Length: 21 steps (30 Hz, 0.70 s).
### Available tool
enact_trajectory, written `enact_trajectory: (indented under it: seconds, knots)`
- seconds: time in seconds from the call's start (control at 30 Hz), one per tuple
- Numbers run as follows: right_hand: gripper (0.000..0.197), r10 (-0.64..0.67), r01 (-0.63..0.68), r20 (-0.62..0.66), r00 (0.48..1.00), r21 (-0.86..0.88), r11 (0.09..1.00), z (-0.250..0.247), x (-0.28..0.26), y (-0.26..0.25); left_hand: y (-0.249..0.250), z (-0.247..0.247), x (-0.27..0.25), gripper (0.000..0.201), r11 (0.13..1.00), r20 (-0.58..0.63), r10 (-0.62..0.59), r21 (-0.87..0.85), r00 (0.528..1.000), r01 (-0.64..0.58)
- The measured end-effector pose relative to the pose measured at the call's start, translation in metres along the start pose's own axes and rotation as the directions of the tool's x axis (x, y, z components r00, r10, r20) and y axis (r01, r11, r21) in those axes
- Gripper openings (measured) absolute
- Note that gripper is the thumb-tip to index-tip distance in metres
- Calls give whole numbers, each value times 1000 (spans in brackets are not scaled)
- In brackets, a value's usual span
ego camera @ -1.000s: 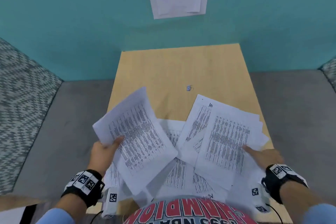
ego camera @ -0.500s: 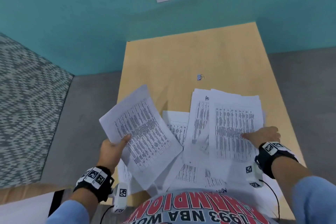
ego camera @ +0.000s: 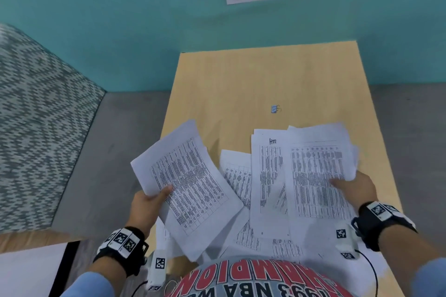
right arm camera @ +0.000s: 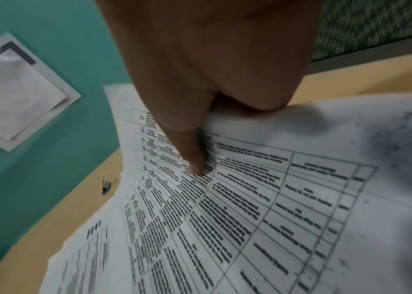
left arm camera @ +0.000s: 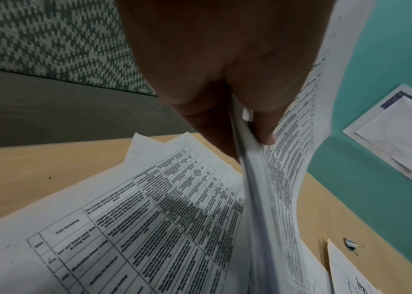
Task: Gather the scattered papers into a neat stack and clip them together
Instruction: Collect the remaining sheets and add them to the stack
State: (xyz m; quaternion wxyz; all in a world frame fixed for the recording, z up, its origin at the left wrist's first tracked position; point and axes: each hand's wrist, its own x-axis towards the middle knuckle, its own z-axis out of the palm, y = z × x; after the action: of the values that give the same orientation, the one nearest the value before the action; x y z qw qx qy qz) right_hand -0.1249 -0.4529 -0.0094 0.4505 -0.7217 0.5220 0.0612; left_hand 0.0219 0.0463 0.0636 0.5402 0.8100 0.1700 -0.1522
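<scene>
At frame centre, the left hand (ego camera: pixel 147 207) grips a tilted printed sheet (ego camera: pixel 185 185), the right hand (ego camera: pixel 354 188) pinches the right-hand sheets (ego camera: pixel 316 171), loose papers (ego camera: pixel 241 176) between, binder clip (ego camera: pixel 275 109) above on the wooden table (ego camera: pixel 241 79)

**Right-side sheets squared up, right hand now pinching them**

The right hand (ego camera: pixel 354 187), which lay flat on the fanned white printed sheets (ego camera: pixel 316 171) a second ago, now pinches their right edge, thumb on top. Those sheets went from skewed to nearly square with the light wooden table (ego camera: pixel 241 84). The left hand (ego camera: pixel 148 205) has carried its printed white paper bundle (ego camera: pixel 183 183) slightly further left
</scene>
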Motion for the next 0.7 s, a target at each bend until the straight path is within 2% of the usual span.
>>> enact_trajectory:
  seconds: [0.1,0.2,0.27,0.33,0.43,0.53,0.63,0.7]
  knots:
    - [23,-8,5,15,1000,167,986,-23,-4,5,-3,-2,2,28,1000,0,-8,-9,1000,8]
    - [38,15,-21,21,1000,302,953,-45,-13,12,-3,-2,2,25,1000,3,-9,19,1000,9]
    - [44,36,-46,36,999,351,935,-50,-17,18,-4,-2,0,22,999,0,-6,37,1000,6]
    - [38,15,-44,83,996,354,934,-46,-24,18,-5,-4,-1,24,998,-11,0,58,1000,1]
    - [27,-85,53,142,986,211,976,-23,-31,10,-9,-9,-7,24,997,-14,14,81,1000,-13]
    - [22,-186,199,131,974,-94,975,13,-30,-5,-13,-15,-17,23,995,-25,19,103,1000,-16]
    - [36,-247,261,85,965,-365,894,47,-20,-15,-25,-26,-30,21,997,-19,7,79,1000,-5]
    - [54,-217,219,62,974,-493,842,59,-14,-15,-35,-35,-34,28,999,-3,-12,49,1000,12]
